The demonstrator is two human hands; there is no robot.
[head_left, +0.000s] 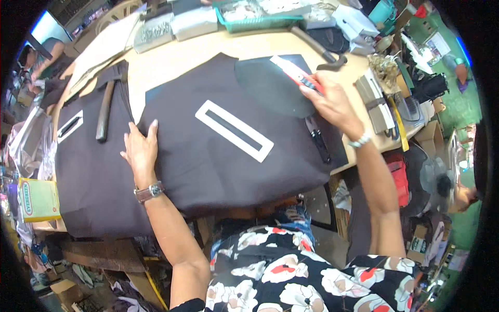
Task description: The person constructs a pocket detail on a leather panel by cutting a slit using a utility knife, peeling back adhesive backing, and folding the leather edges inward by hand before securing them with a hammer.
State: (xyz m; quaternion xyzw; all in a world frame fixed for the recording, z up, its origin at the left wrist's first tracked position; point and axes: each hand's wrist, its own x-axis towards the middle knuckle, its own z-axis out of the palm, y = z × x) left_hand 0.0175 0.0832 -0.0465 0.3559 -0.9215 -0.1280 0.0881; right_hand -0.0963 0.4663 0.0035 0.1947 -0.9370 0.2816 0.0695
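Dark brown fabric (182, 156) is spread over the table, with a white rectangular frame (208, 119) lying slantwise on it around a narrow dark slot. My left hand (141, 151) rests on the fabric with thumb and fingers apart, holding nothing. At the upper right, my right hand (332, 99) is closed on a red utility knife (310, 82). A long white strip (283, 66) reaches out from the knife's front; whether it is joined to it cannot be seen. Below them is a dark rounded sheet (270, 93). A black folding tool (318, 140) lies beside it.
A hammer (106, 109) lies left of my left hand, near a second white frame (77, 124) with a black pen-like item. Another hammer (317, 44) lies at the back right. A green basket (254, 25) and boxes of small parts (155, 35) line the far edge.
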